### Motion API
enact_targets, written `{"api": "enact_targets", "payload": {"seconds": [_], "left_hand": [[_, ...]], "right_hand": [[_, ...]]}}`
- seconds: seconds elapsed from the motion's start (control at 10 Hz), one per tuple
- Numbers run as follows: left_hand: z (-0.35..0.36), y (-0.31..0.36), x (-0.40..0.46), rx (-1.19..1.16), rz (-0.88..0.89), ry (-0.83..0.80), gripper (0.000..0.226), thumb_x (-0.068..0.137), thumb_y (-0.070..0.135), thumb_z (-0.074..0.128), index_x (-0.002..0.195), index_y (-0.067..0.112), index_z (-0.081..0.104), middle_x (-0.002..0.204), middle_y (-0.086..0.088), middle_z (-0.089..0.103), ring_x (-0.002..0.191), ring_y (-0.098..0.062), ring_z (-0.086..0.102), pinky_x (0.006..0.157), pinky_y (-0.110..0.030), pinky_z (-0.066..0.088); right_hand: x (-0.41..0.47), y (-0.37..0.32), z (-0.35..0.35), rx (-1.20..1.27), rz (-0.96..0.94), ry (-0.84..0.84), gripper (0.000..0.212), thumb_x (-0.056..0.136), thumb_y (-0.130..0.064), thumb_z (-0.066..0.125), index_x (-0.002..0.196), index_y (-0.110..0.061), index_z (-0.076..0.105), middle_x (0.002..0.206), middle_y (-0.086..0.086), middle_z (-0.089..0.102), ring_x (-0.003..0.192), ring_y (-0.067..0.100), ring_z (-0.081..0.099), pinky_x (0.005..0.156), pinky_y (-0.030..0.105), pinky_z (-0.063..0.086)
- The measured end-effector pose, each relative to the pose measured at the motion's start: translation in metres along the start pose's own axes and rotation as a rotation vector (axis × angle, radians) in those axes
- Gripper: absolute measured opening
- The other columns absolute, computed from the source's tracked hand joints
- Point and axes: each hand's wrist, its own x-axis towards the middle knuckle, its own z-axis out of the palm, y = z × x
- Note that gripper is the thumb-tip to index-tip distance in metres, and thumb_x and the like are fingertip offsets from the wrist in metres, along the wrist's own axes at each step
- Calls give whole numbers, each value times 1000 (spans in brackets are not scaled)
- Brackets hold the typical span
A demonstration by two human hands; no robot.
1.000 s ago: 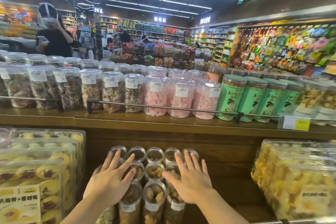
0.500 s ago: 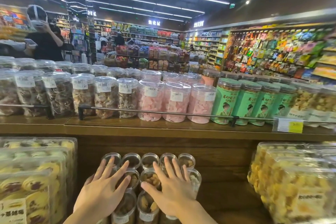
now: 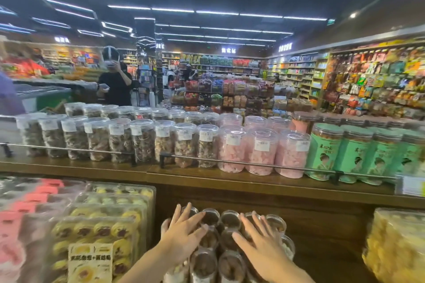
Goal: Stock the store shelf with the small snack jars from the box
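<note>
Squaring-up step. Your left hand (image 3: 181, 236) and right hand (image 3: 262, 248) lie flat, fingers straight, gripping nothing, on the small jars (image 3: 226, 220) stacked on the lower shelf (image 3: 322, 236). Next: fetch more from the box, which isn't in sight.

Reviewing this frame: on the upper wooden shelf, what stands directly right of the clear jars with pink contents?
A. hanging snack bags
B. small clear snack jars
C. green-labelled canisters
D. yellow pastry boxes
C: the green-labelled canisters stand beside the clear jars of pink contents on the upper wooden shelf.
</note>
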Motion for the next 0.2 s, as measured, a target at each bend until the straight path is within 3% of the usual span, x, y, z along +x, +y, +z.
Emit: {"api": "enact_targets", "payload": {"seconds": [0.2], "left_hand": [[-45,27,-62,-156,101,96,56,97,58,52,150,45,38,163,15,26,156,-13,2,125,-49,7]], "right_hand": [[-51,-2,-28,43,-54,75,94,71,-96,10,157,-56,6,168,-17,-10,154,12,-15,124,47,-3]]}}
